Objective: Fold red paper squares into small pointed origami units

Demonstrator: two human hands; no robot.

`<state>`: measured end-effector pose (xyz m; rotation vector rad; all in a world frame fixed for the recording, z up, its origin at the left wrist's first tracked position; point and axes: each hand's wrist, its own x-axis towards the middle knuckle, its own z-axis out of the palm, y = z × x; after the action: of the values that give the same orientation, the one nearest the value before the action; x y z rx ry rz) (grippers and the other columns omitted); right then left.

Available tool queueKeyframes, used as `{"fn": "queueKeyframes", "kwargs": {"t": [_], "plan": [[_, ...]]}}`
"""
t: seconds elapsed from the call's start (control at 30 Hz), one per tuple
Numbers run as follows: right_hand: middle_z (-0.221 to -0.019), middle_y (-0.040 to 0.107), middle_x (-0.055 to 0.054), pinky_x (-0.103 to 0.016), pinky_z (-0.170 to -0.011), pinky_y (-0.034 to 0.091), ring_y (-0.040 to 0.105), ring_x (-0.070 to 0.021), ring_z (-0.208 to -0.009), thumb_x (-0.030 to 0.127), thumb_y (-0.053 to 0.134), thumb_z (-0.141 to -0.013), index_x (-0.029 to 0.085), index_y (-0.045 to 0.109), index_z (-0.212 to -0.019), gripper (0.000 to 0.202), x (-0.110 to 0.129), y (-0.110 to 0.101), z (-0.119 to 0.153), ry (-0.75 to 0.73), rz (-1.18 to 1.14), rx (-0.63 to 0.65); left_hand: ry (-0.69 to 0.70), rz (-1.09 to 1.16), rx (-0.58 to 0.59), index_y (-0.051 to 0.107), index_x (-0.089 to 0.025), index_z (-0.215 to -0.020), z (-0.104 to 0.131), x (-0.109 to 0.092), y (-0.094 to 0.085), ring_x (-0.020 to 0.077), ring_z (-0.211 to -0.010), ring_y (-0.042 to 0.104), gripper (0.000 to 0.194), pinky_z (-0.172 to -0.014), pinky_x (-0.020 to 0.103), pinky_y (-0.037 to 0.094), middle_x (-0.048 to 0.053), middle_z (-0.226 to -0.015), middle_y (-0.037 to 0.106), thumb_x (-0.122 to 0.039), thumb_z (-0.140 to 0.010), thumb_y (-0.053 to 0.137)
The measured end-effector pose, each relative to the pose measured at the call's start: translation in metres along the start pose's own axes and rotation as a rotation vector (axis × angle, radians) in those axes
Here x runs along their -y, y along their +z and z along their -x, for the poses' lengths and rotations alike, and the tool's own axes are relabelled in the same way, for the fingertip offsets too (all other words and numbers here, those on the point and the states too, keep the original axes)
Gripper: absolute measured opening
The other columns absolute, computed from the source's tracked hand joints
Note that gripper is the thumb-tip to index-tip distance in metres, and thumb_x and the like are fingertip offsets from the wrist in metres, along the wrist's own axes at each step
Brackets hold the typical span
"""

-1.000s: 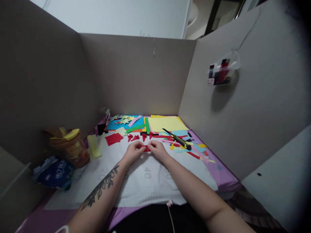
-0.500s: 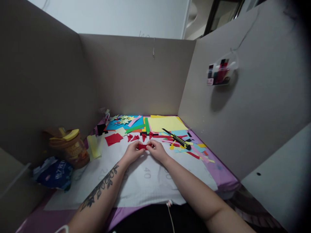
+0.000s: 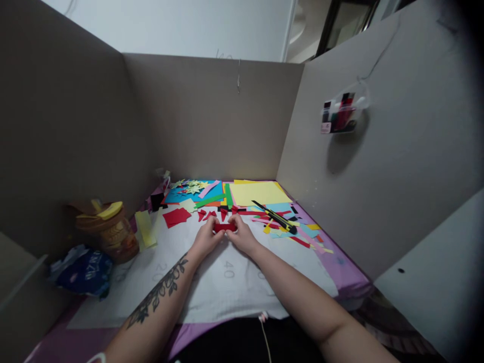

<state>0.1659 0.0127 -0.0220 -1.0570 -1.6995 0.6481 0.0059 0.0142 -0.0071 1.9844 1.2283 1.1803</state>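
A small piece of red paper (image 3: 224, 228) is stretched between my two hands, just above the white sheet. My left hand (image 3: 205, 236) pinches its left end, and my right hand (image 3: 243, 235) pinches the right end, with the thumbs close together along the near edge. Just beyond my fingers lie several small folded red paper pieces (image 3: 224, 214). Left of them is a short stack of red paper squares (image 3: 176, 217). Part of the held paper is hidden behind my fingers.
A black and yellow utility knife (image 3: 278, 219) lies among paper scraps on the right. Yellow sheets (image 3: 260, 192) and a blue sheet (image 3: 174, 195) with paper stars are at the back. A brown container (image 3: 113, 232) and blue packet (image 3: 83, 272) stand left. Grey panels (image 3: 212, 116) enclose the table.
My thumbs have shifted to the near edge of the red paper, and more of its face now shows between my hands. The things on the table stay where they were.
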Motion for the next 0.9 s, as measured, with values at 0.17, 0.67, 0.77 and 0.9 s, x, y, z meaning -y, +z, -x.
{"fn": "queueKeyframes", "kwargs": {"t": [0.17, 0.67, 0.77, 0.9], "plan": [[-0.077, 0.053, 0.002, -0.027, -0.064, 0.043, 0.053, -0.0158, -0.070, 0.022, 0.053, -0.070, 0.023, 0.043, -0.095, 0.027, 0.0024, -0.0023, -0.0031, 0.058, -0.050, -0.056, -0.050, 0.035, -0.061, 0.037, -0.022, -0.087, -0.0024, 0.0057, 0.0042, 0.0099, -0.055, 0.046, 0.025, -0.051, 0.022, 0.034, -0.005, -0.072, 0.050, -0.026, -0.073, 0.057], [-0.073, 0.053, 0.005, -0.026, -0.065, 0.041, 0.053, -0.0132, -0.067, 0.022, 0.058, -0.071, 0.022, 0.039, -0.103, 0.037, -0.0027, -0.0035, -0.0079, 0.081, -0.264, -0.128, -0.150, 0.193, -0.156, 0.036, -0.021, -0.085, -0.0049, 0.0017, 0.0042, 0.0100, -0.055, 0.050, 0.030, -0.052, 0.021, 0.035, -0.005, -0.070, 0.054, -0.025, -0.069, 0.062], [-0.065, 0.048, 0.008, -0.025, -0.060, 0.039, 0.049, -0.0120, -0.059, 0.021, 0.058, -0.071, 0.022, 0.040, -0.103, 0.037, 0.0001, 0.0001, -0.0064, 0.121, -0.299, -0.073, -0.172, 0.243, -0.117, 0.035, -0.022, -0.086, -0.0045, 0.0024, 0.0059, 0.0102, -0.054, 0.051, 0.032, -0.049, 0.020, 0.035, -0.005, -0.070, 0.055, -0.026, -0.069, 0.062], [-0.063, 0.049, 0.009, -0.024, -0.060, 0.038, 0.049, -0.0116, -0.057, 0.019, 0.056, -0.072, 0.023, 0.039, -0.100, 0.033, -0.0025, -0.0030, -0.0083, 0.111, -0.364, -0.095, -0.191, 0.246, -0.144, 0.038, -0.021, -0.084, -0.0053, 0.0019, 0.0035, 0.0095, -0.053, 0.049, 0.032, -0.049, 0.019, 0.035, -0.006, -0.067, 0.054, -0.024, -0.066, 0.064]]}}
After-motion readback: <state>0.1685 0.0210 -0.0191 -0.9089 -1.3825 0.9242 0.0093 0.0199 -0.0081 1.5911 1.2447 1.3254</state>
